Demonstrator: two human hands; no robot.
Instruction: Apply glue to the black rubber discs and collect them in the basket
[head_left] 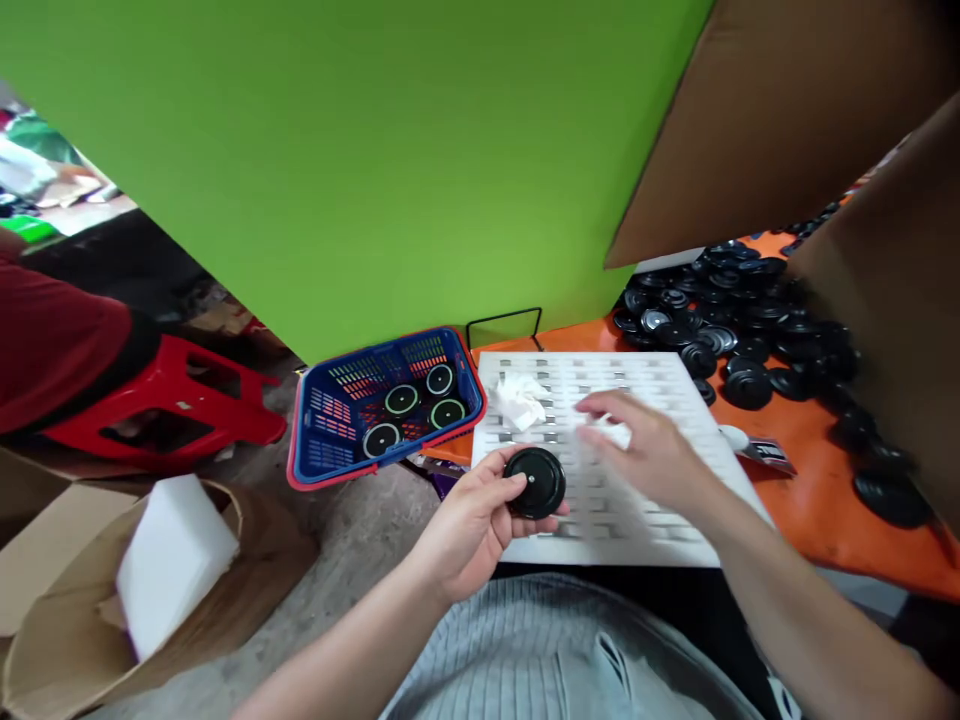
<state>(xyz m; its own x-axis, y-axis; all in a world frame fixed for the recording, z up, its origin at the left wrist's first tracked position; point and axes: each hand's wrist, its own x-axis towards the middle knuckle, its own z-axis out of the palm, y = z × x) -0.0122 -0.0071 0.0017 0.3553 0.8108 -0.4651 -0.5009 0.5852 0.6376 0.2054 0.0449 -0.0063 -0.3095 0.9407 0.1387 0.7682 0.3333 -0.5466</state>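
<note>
My left hand (484, 520) holds a round black lid-like disc (541, 482) in front of me, thumb on its face beside a small light dot at the centre. To the right, my slightly blurred right hand (649, 445) is over the white slotted board (600, 510), fingers curled around a small white wad that looks like tissue (619, 434). Another crumpled white tissue (521, 402) lies on the board, just beyond the disc. The board rests near my lap, with rows of slots across it.
A blue basket with a red rim (330, 480) at the left contains several black discs with pale rings. Many black discs (750, 380) are heaped on the orange surface (817, 500) at right. A green panel (412, 180) stands ahead; a red stool (187, 410) and cardboard bin (225, 610) are left.
</note>
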